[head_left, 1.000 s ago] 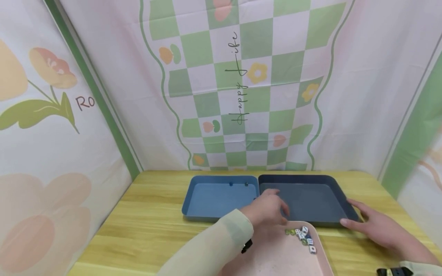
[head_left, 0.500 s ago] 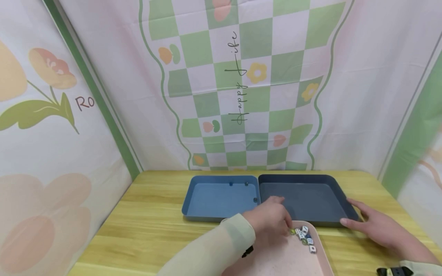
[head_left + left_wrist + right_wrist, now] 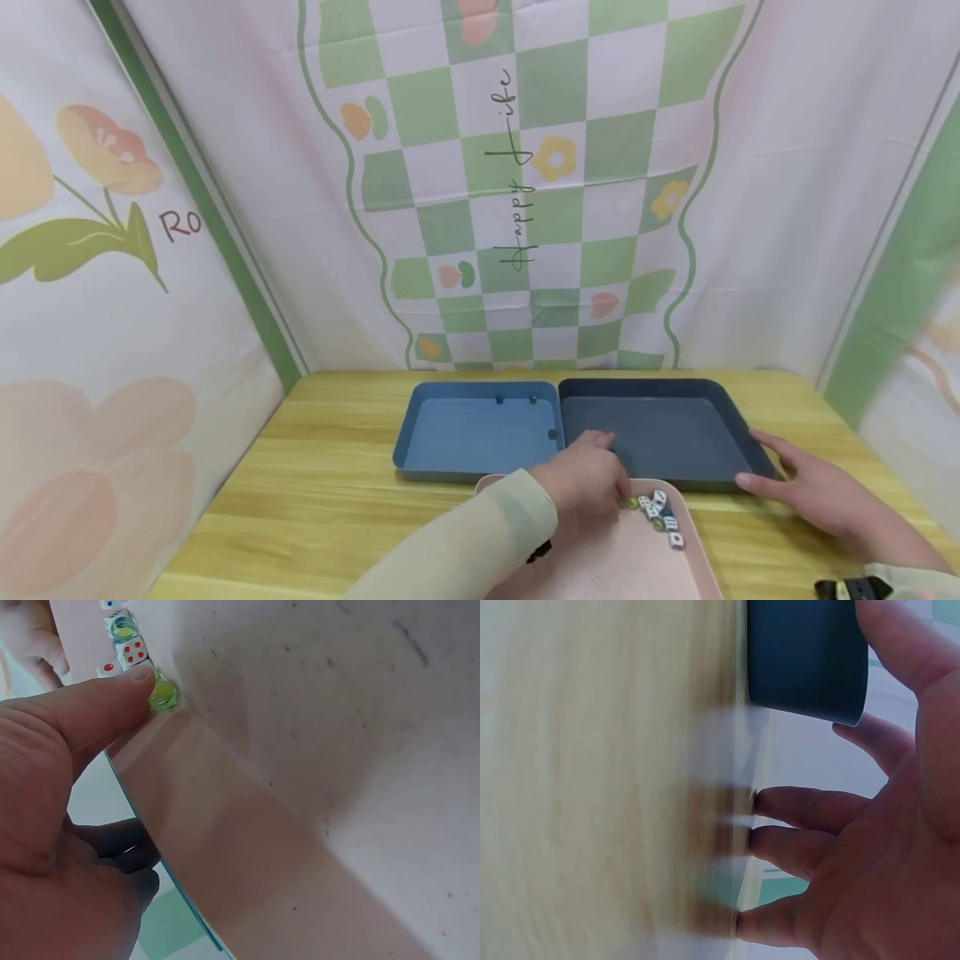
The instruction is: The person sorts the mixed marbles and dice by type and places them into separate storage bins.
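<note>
My left hand (image 3: 588, 482) reaches over the back rim of a pink tray (image 3: 585, 575). In the left wrist view its straight thumb (image 3: 124, 701) touches or nearly touches a green glass marble (image 3: 163, 691); the index fingertip is hidden, and other fingers extend past the rim. White dice (image 3: 652, 510) and several marbles cluster in the tray's back right corner. At the right, my right hand (image 3: 817, 492) rests thumb and index finger against the corner of a dark grey-blue tray (image 3: 663, 433), its other fingers (image 3: 810, 806) spread out straight.
A lighter blue tray (image 3: 465, 437) adjoins the dark tray on its left and holds a few small dark marbles (image 3: 552, 433). All stand on a wooden table (image 3: 322, 467). A patterned curtain (image 3: 525, 208) hangs behind, with more cloth at both sides.
My left hand has moved slightly right and toward the marbles, uncovering a dark marble in the blue tray, then stayed nearly in place. The right hand has kept its place at the dark tray's corner.
</note>
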A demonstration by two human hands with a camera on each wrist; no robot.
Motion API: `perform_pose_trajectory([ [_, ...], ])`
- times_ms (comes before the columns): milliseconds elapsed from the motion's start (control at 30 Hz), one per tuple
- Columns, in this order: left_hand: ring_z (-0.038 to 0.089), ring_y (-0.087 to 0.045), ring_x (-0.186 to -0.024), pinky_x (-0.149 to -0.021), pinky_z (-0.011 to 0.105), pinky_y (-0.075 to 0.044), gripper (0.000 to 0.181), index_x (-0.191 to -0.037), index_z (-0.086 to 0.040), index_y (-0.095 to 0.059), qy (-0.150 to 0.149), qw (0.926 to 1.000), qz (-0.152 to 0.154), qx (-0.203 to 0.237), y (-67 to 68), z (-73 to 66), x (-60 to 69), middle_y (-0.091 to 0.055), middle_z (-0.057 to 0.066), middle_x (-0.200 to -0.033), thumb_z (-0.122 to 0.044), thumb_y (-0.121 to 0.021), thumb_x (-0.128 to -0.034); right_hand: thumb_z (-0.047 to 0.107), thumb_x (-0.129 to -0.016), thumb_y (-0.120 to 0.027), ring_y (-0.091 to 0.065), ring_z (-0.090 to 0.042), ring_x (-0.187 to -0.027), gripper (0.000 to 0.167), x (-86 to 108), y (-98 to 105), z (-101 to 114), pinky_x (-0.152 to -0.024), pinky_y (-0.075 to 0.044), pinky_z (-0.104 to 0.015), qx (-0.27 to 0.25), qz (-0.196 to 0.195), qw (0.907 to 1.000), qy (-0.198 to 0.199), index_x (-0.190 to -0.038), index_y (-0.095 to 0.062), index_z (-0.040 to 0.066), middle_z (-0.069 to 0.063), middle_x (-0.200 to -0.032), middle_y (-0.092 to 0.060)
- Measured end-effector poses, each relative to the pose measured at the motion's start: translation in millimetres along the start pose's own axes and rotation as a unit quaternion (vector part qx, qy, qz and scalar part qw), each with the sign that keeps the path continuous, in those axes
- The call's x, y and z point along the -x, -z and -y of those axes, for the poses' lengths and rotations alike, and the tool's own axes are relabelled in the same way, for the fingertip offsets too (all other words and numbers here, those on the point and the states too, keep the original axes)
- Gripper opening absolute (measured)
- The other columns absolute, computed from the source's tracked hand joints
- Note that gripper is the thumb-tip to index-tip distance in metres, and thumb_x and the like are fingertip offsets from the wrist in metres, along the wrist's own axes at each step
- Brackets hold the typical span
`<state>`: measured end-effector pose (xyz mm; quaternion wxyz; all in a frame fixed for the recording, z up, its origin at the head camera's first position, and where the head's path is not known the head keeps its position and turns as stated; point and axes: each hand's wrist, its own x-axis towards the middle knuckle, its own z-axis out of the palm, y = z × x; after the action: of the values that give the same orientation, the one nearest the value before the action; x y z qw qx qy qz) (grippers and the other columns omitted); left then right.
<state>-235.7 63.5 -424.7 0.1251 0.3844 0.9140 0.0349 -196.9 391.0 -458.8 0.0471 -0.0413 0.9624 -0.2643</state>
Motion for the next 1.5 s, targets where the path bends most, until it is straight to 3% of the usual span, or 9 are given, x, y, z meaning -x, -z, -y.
perform_pose_trajectory([
  [267,0.008,-0.021,-0.145,-0.117,0.024,-0.012,0.015,-0.085,-0.035,-0.078,-0.003,0.9998,-0.003,-0.019,-1.6,0.3,0.1,-0.063,-0.021,-0.12,-0.021,-0.075,-0.0895,0.056,-0.095,-0.061,-0.031,-0.07,-0.12,0.093,0.1,-0.6,-0.4,-0.085,-0.034,-0.077,-0.005,-0.006,1.0,0.002,-0.154,-0.024,-0.006,-0.051,-0.137,-0.028],
  [467,0.008,-0.021,-0.145,-0.117,0.025,-0.013,0.017,-0.095,-0.039,-0.079,-0.001,0.9996,0.003,-0.029,-2.3,0.9,0.2,-0.062,-0.024,-0.119,-0.023,-0.073,-0.0924,0.056,-0.094,-0.061,-0.031,-0.07,-0.119,0.093,0.9,-0.7,0.0,-0.085,-0.033,-0.078,-0.001,-0.009,0.9999,0.007,-0.153,-0.024,-0.006,-0.051,-0.136,-0.028],
  [667,0.008,-0.021,-0.145,-0.117,0.027,-0.016,0.017,-0.086,-0.036,-0.078,0.007,0.9997,0.003,-0.021,-4.8,1.4,0.2,-0.059,-0.02,-0.128,-0.02,-0.076,-0.0898,0.056,-0.095,-0.061,-0.031,-0.071,-0.119,0.093,1.6,0.3,1.0,-0.085,-0.032,-0.078,0.002,-0.008,0.9999,0.006,-0.154,-0.024,-0.006,-0.051,-0.137,-0.028],
  [1033,0.007,-0.023,-0.144,-0.116,0.026,-0.016,0.018,-0.087,-0.036,-0.078,-0.002,0.9995,0.013,-0.029,-6.2,3.7,0.7,-0.061,-0.021,-0.123,-0.019,-0.074,-0.0913,0.055,-0.095,-0.061,-0.032,-0.071,-0.118,0.092,2.1,0.9,2.0,-0.084,-0.033,-0.078,0.005,-0.007,0.9999,0.006,-0.154,-0.024,-0.006,-0.051,-0.136,-0.029],
  [1500,0.006,-0.022,-0.143,-0.116,0.024,-0.016,0.017,-0.082,-0.036,-0.075,0.004,0.9988,0.025,-0.041,-5.1,2.2,1.6,-0.057,-0.021,-0.13,-0.02,-0.077,-0.0891,0.055,-0.095,-0.062,-0.032,-0.071,-0.118,0.091,0.0,-0.2,-1.2,-0.084,-0.034,-0.077,0.008,-0.014,0.9998,0.01,-0.154,-0.025,-0.005,-0.05,-0.137,-0.03],
])
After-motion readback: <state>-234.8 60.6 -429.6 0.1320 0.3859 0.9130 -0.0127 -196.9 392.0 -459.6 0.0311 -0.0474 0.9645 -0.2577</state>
